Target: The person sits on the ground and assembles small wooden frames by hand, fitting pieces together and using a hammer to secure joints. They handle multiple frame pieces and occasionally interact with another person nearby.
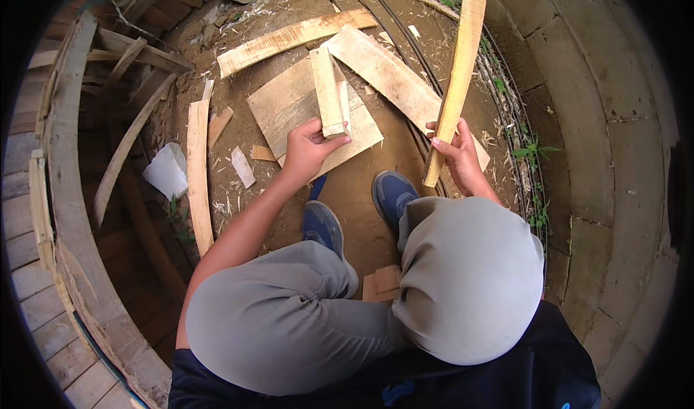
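My left hand (307,151) grips the near end of a short wooden block (327,91), which stands up from a flat square board (289,109) on the dirt. My right hand (457,152) holds a long thin wooden slat (457,84) that rises steeply toward the top of the view. I am squatting, with grey trousers over both knees and blue shoes (394,196) on the ground below the hands.
Several loose planks (390,76) and wood chips lie on the dirt ahead. A curved plank (198,178) and a white scrap (168,170) lie to the left by stacked timber. Black cables (405,48) run along a concrete kerb (578,120) on the right.
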